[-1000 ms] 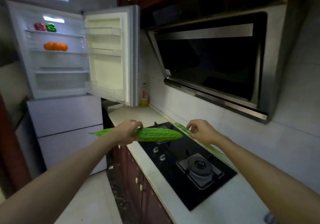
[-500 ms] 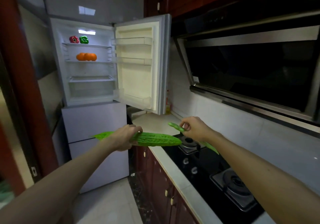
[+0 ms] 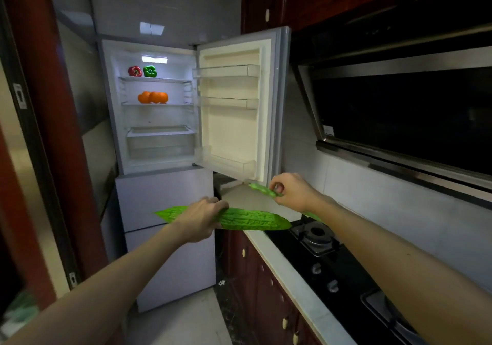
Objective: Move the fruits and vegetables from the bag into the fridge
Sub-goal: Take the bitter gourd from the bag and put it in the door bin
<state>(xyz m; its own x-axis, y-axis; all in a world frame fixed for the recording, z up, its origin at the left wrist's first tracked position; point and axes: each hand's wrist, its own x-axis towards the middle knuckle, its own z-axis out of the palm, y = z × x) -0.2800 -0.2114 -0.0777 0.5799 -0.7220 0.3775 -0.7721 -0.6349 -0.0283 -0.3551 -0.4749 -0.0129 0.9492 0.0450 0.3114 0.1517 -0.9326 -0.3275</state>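
Note:
My left hand grips a long green bitter gourd around its middle, held level in front of the fridge's lower drawers. My right hand holds a second, thinner bitter gourd, whose tip points toward the fridge and whose far end shows below my wrist. The white fridge stands ahead with its upper door swung open to the right. Inside, a red pepper and a green pepper sit on the top shelf and oranges on the second.
A pale countertop runs along the right with a black gas hob and dark red cabinets below. A range hood juts out at head height on the right. A dark red door frame borders the left.
The view has come closer to the fridge and turned left toward it. Both hands still hold their gourds and have moved along with me toward the open fridge.

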